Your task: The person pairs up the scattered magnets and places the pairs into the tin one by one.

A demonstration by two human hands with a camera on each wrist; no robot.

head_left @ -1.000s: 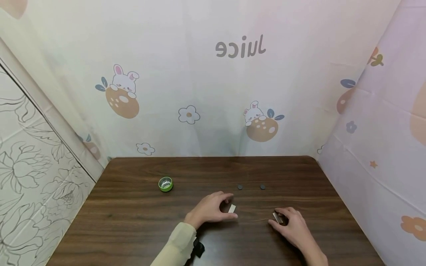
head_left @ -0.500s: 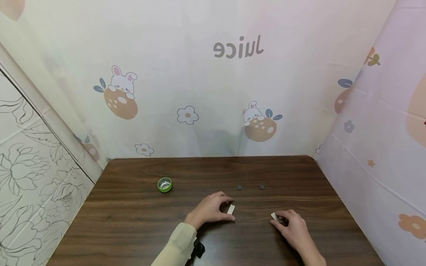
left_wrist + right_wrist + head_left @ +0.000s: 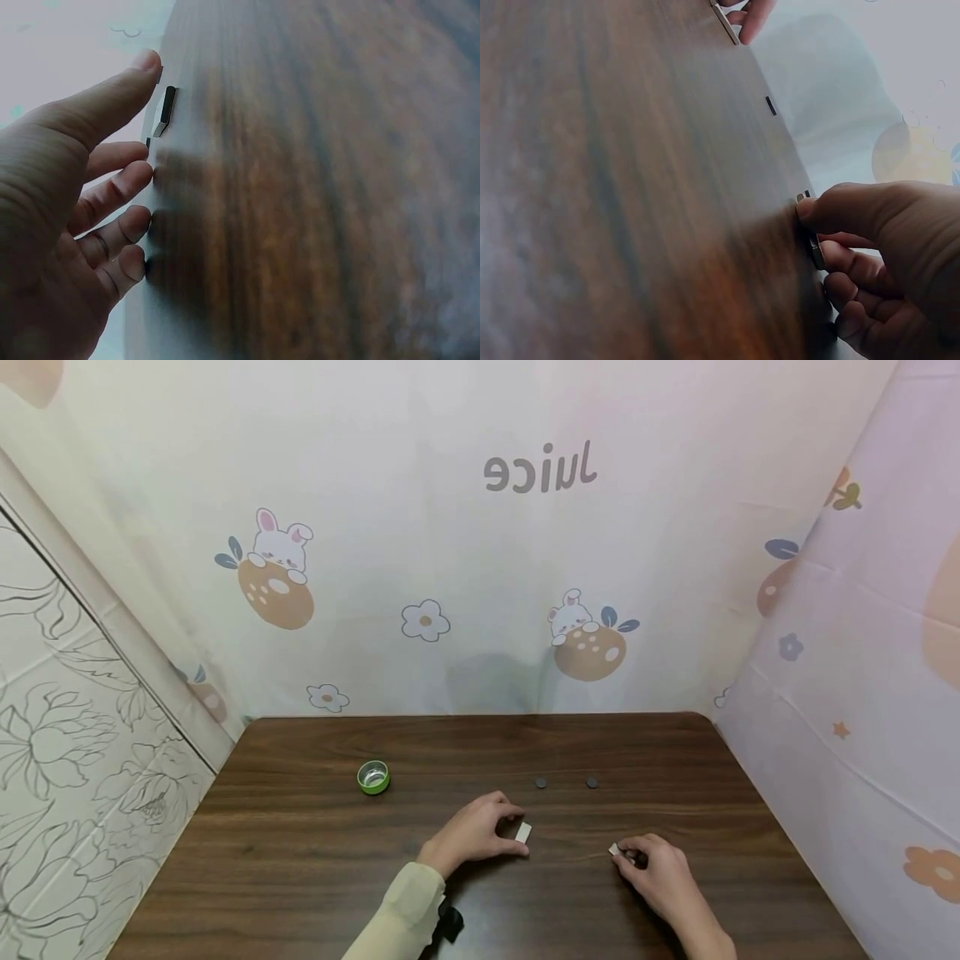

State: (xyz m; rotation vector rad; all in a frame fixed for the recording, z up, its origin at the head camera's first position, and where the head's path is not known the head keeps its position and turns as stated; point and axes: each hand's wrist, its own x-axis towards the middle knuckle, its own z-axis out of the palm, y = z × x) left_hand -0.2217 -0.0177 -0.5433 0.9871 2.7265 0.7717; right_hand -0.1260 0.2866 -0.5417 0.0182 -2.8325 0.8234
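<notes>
My left hand (image 3: 480, 831) rests on the table with thumb and fingers spread in a wide curve. A small flat white rectangular piece (image 3: 523, 832) lies in front of that curve, close to the thumb tip. In the left wrist view this piece (image 3: 165, 111) shows a dark face and a pale edge, apart from the fingertips. My right hand (image 3: 656, 868) pinches a similar small pale piece (image 3: 614, 849) between thumb and index finger, low at the tabletop. Most of it is hidden by the fingers; in the right wrist view one end (image 3: 802, 196) sticks out past the thumb.
Two small dark discs, a left one (image 3: 541, 783) and a right one (image 3: 592, 782), lie farther back on the brown wooden table (image 3: 300, 860). A small green-rimmed metal bowl (image 3: 373, 777) stands at the back left. A printed curtain (image 3: 480, 543) hangs behind the table.
The right thumb and index finger have drawn together on the pale piece, which now shows less beyond the fingertips. The left thumb has pulled back slightly from its white piece.
</notes>
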